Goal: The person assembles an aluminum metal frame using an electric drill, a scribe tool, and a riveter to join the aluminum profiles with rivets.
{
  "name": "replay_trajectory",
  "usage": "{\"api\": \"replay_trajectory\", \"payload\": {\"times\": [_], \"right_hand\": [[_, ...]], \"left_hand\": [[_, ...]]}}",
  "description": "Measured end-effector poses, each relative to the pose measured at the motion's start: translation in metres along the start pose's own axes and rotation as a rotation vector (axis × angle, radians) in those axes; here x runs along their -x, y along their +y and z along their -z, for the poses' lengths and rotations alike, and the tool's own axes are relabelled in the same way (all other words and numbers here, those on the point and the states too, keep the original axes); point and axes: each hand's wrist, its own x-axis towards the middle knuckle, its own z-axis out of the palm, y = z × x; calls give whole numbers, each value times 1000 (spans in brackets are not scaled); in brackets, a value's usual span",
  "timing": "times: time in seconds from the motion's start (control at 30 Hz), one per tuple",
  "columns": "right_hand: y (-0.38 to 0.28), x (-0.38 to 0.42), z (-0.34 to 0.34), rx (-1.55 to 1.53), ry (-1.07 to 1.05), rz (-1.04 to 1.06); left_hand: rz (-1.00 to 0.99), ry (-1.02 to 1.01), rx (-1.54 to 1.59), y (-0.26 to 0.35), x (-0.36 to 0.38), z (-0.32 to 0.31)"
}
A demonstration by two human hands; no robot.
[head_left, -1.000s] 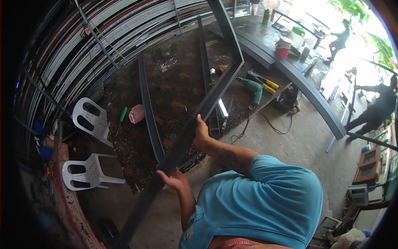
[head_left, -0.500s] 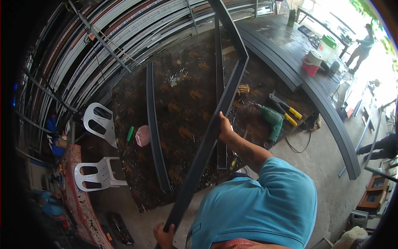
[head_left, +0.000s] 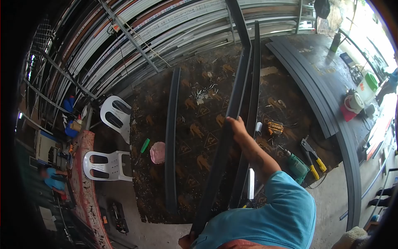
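Observation:
A long dark metal bar (head_left: 219,166), joined at an angle to another dark bar (head_left: 239,23) at its top, slants over the table (head_left: 207,103). My right hand (head_left: 237,128) is closed around its middle. At the lower end my left hand (head_left: 187,240) grips the same bar, partly cut off by my shirt and the frame edge. Just right of it, a second dark bar (head_left: 251,95) stretches up the table, partly hidden by my arm. Left of my hands lies a shorter dark bar (head_left: 171,141), beside a pink round item (head_left: 157,152) and a green-handled screwdriver (head_left: 145,146).
Right of my forearm lie a yellow tool (head_left: 275,127), a green drill (head_left: 297,167) and yellow-handled cutters (head_left: 313,156). Long grey profiles (head_left: 306,85) overhang the table. White chairs (head_left: 108,166) stand left, a profile rack (head_left: 166,33) behind. A person (head_left: 54,178) is at far left.
My view has turned, so the table and tools appear shifted. The held bar stands more upright, still in both hands, and its lower end has come nearer my body.

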Motion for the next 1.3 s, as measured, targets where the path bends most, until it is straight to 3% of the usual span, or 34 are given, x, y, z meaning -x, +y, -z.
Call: {"api": "replay_trajectory", "payload": {"times": [0.03,0.1,0.2,0.37,0.43,0.57,0.67,0.73,0.9,1.07,1.23,1.3], "right_hand": [[19,-12,-6,38,28,-12],[50,-25,-20,108,12,17],[73,-61,-26,152,43,81],[72,-125,-2,222,119,137],[61,-147,5,63,39,155],[26,-191,15,54,16,140],[4,-206,21,253,63,224],[-4,-203,26,729,290,196],[16,-177,48,1032,237,387],[53,-109,48,956,255,365],[99,-22,22,616,220,170],[146,-11,18,501,327,136]], "left_hand": [[9,-27,-35,9,-4,-4],[-141,603,-159,8,-57,-48],[-141,725,-140,84,-73,-16],[-162,692,-144,145,-106,17],[-157,677,-144,168,-112,30],[-177,601,-132,216,-135,56],[-232,566,-93,248,-150,62],[-248,530,-74,258,-153,58],[-241,417,-20,266,-158,34],[-249,384,40,266,-159,15],[-260,273,84,253,-170,15],[-263,212,61,251,-174,17]]}}
